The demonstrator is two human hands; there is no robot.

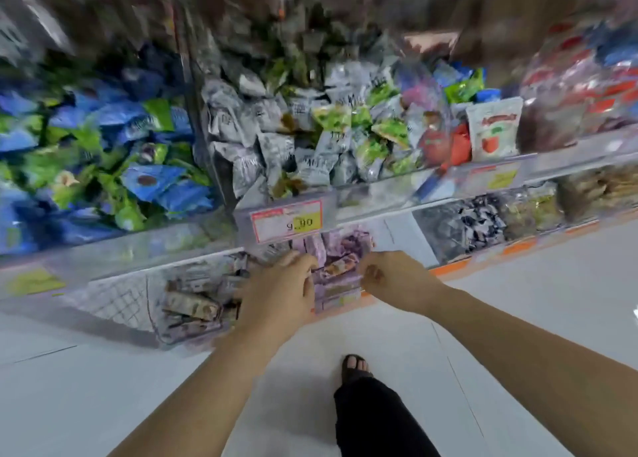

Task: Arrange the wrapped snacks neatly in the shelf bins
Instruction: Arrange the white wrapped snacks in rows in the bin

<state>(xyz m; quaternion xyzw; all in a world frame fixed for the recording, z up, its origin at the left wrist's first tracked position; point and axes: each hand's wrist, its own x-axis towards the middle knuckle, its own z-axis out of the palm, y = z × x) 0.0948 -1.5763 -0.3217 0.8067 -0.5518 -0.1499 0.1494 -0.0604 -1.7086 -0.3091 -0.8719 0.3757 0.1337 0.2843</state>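
Note:
Both my hands reach into a lower clear shelf bin point(340, 303) holding purple wrapped snack bars point(340, 266). My left hand point(279, 291) lies at the left of the purple bars with fingers curled against them. On their right side, my right hand point(390, 279) has its fingers curled in at the edge of the same stack. The frame is blurred, so the exact hold is unclear. Beside them on the left, another bin holds brown and silver wrapped bars point(193, 306).
The upper shelf holds bins of blue and green packets point(103, 159), grey and green packets point(293, 135) and red packets point(587, 87). A price tag point(286, 222) hangs just above my hands. White tiled floor point(518, 301) lies below, with my sandalled foot point(355, 367).

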